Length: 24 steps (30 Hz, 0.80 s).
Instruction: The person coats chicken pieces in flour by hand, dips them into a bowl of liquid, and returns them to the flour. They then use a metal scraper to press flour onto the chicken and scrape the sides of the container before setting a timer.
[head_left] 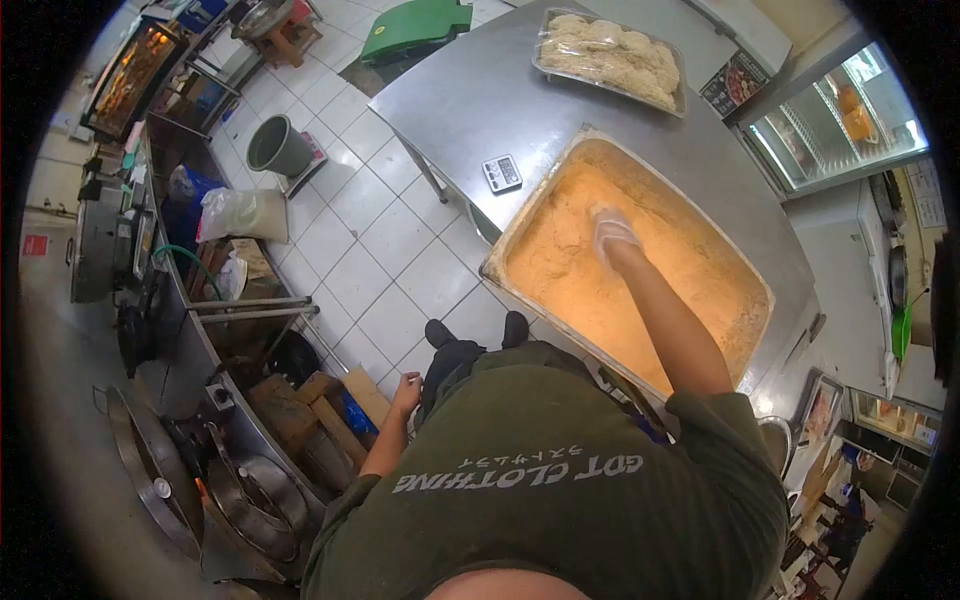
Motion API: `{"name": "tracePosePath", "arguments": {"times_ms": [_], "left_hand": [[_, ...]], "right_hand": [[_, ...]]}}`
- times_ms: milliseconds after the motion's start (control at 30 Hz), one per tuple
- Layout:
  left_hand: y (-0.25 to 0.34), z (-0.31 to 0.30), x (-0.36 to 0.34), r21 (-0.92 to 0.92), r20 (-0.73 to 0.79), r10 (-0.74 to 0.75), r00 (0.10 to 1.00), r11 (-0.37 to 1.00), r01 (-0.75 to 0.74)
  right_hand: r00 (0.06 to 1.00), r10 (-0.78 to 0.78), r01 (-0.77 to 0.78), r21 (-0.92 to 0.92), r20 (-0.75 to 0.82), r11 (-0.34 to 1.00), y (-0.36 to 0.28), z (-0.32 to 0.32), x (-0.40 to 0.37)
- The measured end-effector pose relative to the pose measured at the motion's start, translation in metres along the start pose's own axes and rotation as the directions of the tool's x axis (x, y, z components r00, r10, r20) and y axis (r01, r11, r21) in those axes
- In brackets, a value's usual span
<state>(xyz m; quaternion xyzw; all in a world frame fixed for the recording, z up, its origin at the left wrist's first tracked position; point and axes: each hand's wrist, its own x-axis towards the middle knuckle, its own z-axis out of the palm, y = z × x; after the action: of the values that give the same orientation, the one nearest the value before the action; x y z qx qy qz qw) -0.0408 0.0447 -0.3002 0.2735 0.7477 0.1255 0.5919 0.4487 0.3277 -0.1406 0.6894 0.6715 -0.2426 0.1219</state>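
My right hand, in a clear plastic glove, reaches into the orange-coloured flour. Its fingers are partly sunk in or coated with the powder, so their shape is hidden. A large rectangular tray with a powder-dusted rim holds the flour, which lies in uneven heaps. Down by my left thigh hangs my left hand, bare, with its fingers curled. A tiny pale spot shows at its fingertips; I cannot make out what it is.
The tray stands on a steel table, beside a small digital timer. A plastic-covered tray of pale, coated pieces sits at the far end. On the tiled floor are a grey bucket and a green bin. Pans line the left counter.
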Motion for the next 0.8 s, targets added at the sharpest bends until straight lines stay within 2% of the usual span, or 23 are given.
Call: {"name": "tracePosePath", "arguments": {"times_ms": [33,67,167,233,267,333,367,433,467,500,567,600,633,667,767,800], "left_hand": [[0.004,0.0,-0.001,-0.057,-0.016,-0.003,1.0,0.998,0.003],[0.007,0.0,0.001,-0.065,-0.023,0.008,1.0,0.998,-0.009],[-0.001,-0.005,0.008,-0.059,-0.023,0.008,1.0,0.998,-0.01],[0.009,-0.006,0.009,-0.043,-0.011,-0.005,1.0,0.999,0.005],[0.014,-0.005,0.01,-0.073,-0.023,0.004,1.0,0.997,-0.006],[0.018,-0.007,0.006,-0.123,-0.047,0.008,0.999,0.992,-0.014],[0.021,-0.009,0.004,-0.115,-0.045,0.01,0.999,0.993,-0.015],[0.019,-0.007,-0.002,-0.1,-0.033,0.005,0.999,0.995,-0.008],[0.016,-0.005,-0.004,-0.084,-0.014,0.002,1.0,0.996,-0.003],[0.012,-0.005,-0.005,-0.069,0.001,0.001,1.0,0.998,-0.001],[-0.01,-0.008,0.004,0.018,0.02,0.015,1.0,1.0,-0.015],[-0.031,-0.008,0.018,0.091,0.026,0.029,0.999,0.995,-0.032],[-0.039,-0.009,0.026,0.163,0.033,0.045,0.998,0.985,-0.049],[-0.023,-0.008,0.012,0.186,0.032,0.091,0.995,0.978,-0.096],[0.015,-0.004,-0.005,0.091,0.009,-0.065,0.998,0.994,0.064],[0.017,-0.005,-0.002,0.027,-0.006,-0.037,0.999,0.999,0.037]], "right_hand": [[0.989,0.133,-0.102,0.338,-0.069,0.936,-0.023,-0.036,-0.03],[0.957,0.276,-0.161,0.639,-0.084,0.753,-0.036,-0.056,-0.045],[0.92,0.287,-0.048,0.651,-0.266,0.757,-0.013,-0.028,-0.03],[0.912,0.196,-0.078,0.316,-0.36,0.945,0.005,-0.045,-0.048],[0.911,0.139,-0.097,0.127,-0.388,0.987,0.018,-0.051,-0.057],[0.992,0.058,-0.085,-0.252,-0.113,0.964,0.081,-0.022,-0.056],[0.999,0.0,0.018,-0.386,0.046,0.922,0.104,-0.012,-0.068],[0.999,-0.027,0.03,-0.152,0.019,0.988,0.127,0.026,-0.093],[0.985,0.054,-0.016,0.223,-0.166,0.975,0.135,0.06,-0.098],[0.979,0.144,-0.068,0.446,-0.141,0.893,0.128,0.08,-0.088],[0.943,0.322,-0.118,0.817,-0.086,0.565,0.114,0.117,-0.071],[0.97,0.213,-0.244,0.435,0.12,0.867,0.062,0.069,-0.08],[0.943,0.093,-0.089,-0.026,0.319,0.996,0.005,0.014,-0.093],[0.946,0.024,0.024,-0.145,0.323,0.989,-0.014,0.018,-0.085],[0.982,-0.047,0.051,-0.018,0.186,0.999,-0.016,0.047,-0.062],[0.989,-0.047,0.032,0.107,0.14,0.994,-0.013,0.049,-0.064]]}}
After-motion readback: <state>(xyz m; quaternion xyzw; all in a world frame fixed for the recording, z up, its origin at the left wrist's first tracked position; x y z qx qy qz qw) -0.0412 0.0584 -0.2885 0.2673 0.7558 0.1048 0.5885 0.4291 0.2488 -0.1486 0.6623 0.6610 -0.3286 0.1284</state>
